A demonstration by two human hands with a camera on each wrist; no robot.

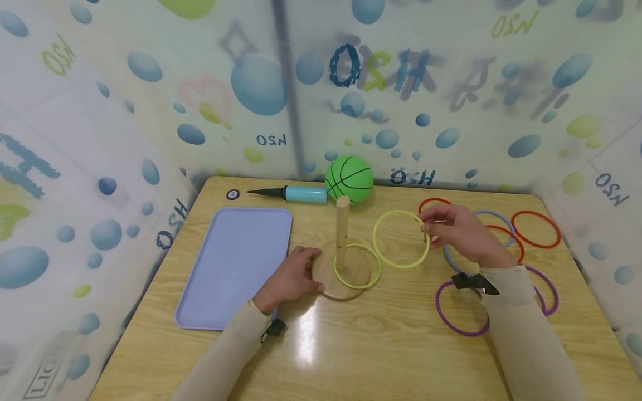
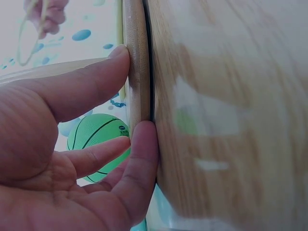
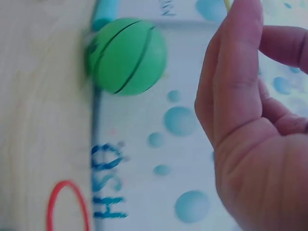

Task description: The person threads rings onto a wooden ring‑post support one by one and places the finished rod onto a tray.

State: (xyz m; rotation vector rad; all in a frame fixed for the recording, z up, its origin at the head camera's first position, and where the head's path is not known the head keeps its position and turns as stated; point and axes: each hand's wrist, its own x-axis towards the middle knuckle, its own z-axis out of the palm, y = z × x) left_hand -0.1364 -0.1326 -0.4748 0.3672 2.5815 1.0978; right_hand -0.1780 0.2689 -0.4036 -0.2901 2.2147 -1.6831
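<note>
Between the pinched thumb and fingers of the right hand, a yellow ring is gripped by its right edge, above the bench. Left of those fingers, the left hand curls thumb and fingers about the rim of a round wooden peg stand; a second yellow ring lies on its base, around the peg. Beyond the left fingers sit a green basketball, whose small dark label is too small to read in the left wrist view, and a blue hand pump. A round dark-rimmed disc bears unreadable marks. Just outside the left fingers is a lilac tray. Around and past the right fingers lie red, blue and purple rings. Ahead of both hands, the patterned curtain repeats "H2O", large and back to front; low on its left side, "LIG" shows.
</note>
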